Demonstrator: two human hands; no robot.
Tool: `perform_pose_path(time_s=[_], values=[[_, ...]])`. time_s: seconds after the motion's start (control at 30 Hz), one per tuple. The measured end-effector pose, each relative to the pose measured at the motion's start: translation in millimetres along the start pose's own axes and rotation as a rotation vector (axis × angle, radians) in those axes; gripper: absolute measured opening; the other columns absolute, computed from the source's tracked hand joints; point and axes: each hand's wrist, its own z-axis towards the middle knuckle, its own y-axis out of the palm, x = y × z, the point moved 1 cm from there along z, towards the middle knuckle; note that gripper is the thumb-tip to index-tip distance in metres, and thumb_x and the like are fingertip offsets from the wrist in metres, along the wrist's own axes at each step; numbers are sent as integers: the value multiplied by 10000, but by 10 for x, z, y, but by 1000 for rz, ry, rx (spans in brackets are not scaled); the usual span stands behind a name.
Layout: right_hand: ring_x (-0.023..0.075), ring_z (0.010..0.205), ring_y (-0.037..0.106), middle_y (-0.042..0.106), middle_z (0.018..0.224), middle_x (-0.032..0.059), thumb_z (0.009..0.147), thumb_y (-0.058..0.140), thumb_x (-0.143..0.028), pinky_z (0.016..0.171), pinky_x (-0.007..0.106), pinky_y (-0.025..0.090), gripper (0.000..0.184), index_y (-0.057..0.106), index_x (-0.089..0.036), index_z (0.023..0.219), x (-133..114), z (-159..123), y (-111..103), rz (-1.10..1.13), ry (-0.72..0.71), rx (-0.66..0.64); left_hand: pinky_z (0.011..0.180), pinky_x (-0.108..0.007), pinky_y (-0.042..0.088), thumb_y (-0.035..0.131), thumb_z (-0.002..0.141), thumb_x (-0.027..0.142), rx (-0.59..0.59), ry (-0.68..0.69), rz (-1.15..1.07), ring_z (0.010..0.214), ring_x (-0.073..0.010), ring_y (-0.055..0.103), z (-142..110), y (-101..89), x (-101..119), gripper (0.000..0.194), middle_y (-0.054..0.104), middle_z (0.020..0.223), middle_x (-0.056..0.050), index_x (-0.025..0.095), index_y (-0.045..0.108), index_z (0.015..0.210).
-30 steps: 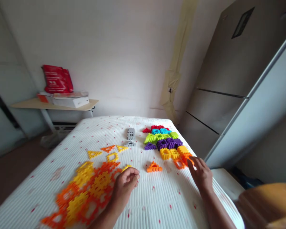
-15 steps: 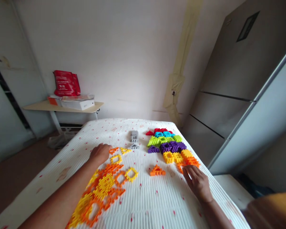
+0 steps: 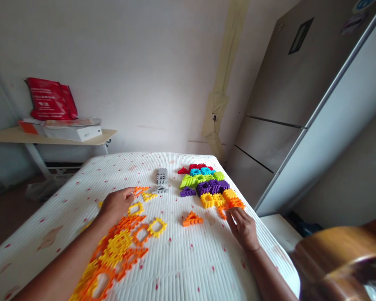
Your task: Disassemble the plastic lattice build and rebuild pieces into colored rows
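Observation:
My left hand [image 3: 117,205] is closed, its fingertips pinching the edge of an orange triangular building piece [image 3: 140,191]. Beside that piece lie a yellow triangular piece [image 3: 149,196] and a yellow square frame piece [image 3: 135,208]. A heap of loose orange and yellow toothed pieces [image 3: 117,246] spreads below my left forearm. My right hand [image 3: 242,228] is closed, with thumb and fingers at an orange interlocking piece [image 3: 222,212], partly hidden, next to an orange assembled block [image 3: 236,203]. An orange assembled triangular block [image 3: 192,219] stands between my hands.
Yellow [image 3: 207,200], purple [image 3: 212,187], green [image 3: 196,180], blue [image 3: 201,171] and red [image 3: 197,166] blocks stand in rows at right. Grey blocks [image 3: 161,176] are mid-table. Beyond are a side table [image 3: 106,136], a refrigerator [image 3: 269,104] and a wooden chair [image 3: 338,246].
The view has turned right, shifting everything leftward. My left hand has raised the orange triangular piece slightly, closer to the yellow triangle. My right hand stays at the orange piece.

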Motion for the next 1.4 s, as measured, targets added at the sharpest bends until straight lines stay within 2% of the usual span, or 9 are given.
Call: perform_pose_path(time_s=[0.13, 0.23, 0.33, 0.43, 0.57, 0.73, 0.93, 1.17, 1.4], values=[[142, 675, 594, 649, 800, 68, 899, 464, -263, 624, 259, 489, 181, 621, -172, 911, -256, 92, 60, 216, 71, 13, 561, -225, 416, 440, 780, 349, -112, 93, -223, 600, -140, 572, -370, 180, 348, 505, 634, 721, 19, 179, 526, 1248], [136, 662, 586, 644, 871, 72, 862, 540, -313, 553, 242, 489, 219, 596, -177, 1025, -562, 193, 127, 456, 115, -76, 557, -223, 392, 483, 745, 316, -283, 107, -658, 556, -114, 504, -607, 381, 603, 592, 538, 645, 44, 120, 454, 1303], [139, 702, 596, 643, 962, 76, 830, 590, -352, 555, 237, 489, 302, 586, -190, 1085, -798, 292, 187, 626, 92, -199, 552, -226, 396, 484, 742, 293, -342, 128, -697, 557, -113, 503, -709, 546, 757, 575, 528, 640, 42, 90, 473, 1280], [148, 740, 602, 656, 955, 69, 831, 592, -334, 621, 255, 494, 278, 609, -193, 1069, -888, 359, 217, 687, 51, -269, 602, -238, 430, 478, 757, 272, -367, 165, -685, 607, -125, 547, -733, 652, 833, 545, 557, 651, 33, 104, 481, 1275], [167, 771, 607, 678, 873, 68, 840, 581, -296, 659, 272, 487, 210, 648, -181, 1003, -826, 360, 244, 646, 32, -239, 650, -254, 464, 479, 768, 249, -358, 218, -649, 640, -136, 591, -729, 767, 880, 505, 600, 655, 27, 132, 497, 1259], [157, 715, 617, 690, 838, 59, 825, 590, -258, 648, 266, 483, 175, 673, -189, 963, -623, 300, 340, 564, 109, -223, 651, -248, 492, 499, 749, 189, -247, 282, -515, 686, -146, 633, -689, 940, 900, 400, 683, 765, -29, 138, 582, 1137], [176, 763, 618, 688, 833, 50, 787, 611, -201, 690, 266, 464, 164, 701, -219, 924, -548, 257, 433, 398, 140, -296, 832, -344, 481, 473, 689, 7, -106, 449, -228, 871, -197, 646, -744, 1092, 883, 375, 726, 922, -65, 201, 682, 932], [170, 749, 598, 680, 789, 37, 798, 591, -176, 663, 240, 432, 175, 695, -232, 927, -581, 252, 421, 287, 63, -324, 746, -347, 507, 446, 779, 27, -21, 623, 19, 796, -213, 646, -844, 1132, 870, 309, 717, 808, -68, 192, 669, 915], [150, 710, 588, 666, 753, 33, 816, 566, -177, 628, 215, 402, 123, 681, -218, 820, -587, 231, 425, 221, 28, -339, 721, -349, 514, 439, 792, 20, 18, 686, 128, 768, -211, 642, -841, 1190, 850, 285, 704, 785, -62, 177, 653, 895]])
